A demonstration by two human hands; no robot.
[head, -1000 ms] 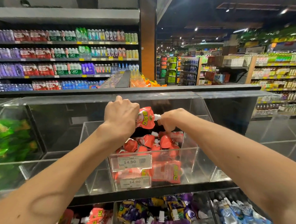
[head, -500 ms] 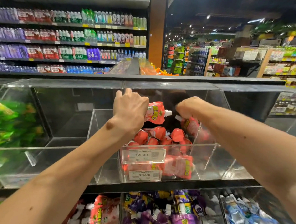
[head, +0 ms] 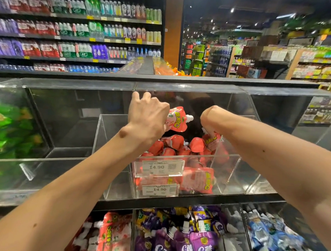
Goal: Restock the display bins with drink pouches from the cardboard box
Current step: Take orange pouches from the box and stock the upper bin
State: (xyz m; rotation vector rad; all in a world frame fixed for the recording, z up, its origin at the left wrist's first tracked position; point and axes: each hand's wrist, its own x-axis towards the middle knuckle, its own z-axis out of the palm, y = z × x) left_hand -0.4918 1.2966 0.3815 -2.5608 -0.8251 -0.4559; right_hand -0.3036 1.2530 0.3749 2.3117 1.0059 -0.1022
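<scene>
Setting: a shop aisle, seen from the wearer's head, with both bare forearms reaching forward into a display.
Left hand (head: 148, 121): back of the hand faces the camera; its fingers (head: 136, 95) are curled round a red drink pouch (head: 177, 120), two fingertips showing above the knuckles.
Red drink pouch: held in the air above the clear bin (head: 225, 155), white cap pointing right.
Right hand (head: 210, 117): wrist bent sharply down into the bin; its fingers are hidden, so whether they are spread or pinching cannot be told.
Second red pouch (head: 214, 139): just under the right hand, against the bin's right wall.
Heap of red pouches (head: 171, 142): lying inside the clear bin, below both hands.
Price tags (head: 156, 167): two on the bin's front, each reading 14.90.
Lower bins (head: 240, 231): hold red, purple and blue pouches.
Left side: blurred green packets (head: 8, 131).
Background: bottle shelves (head: 80, 28).
</scene>
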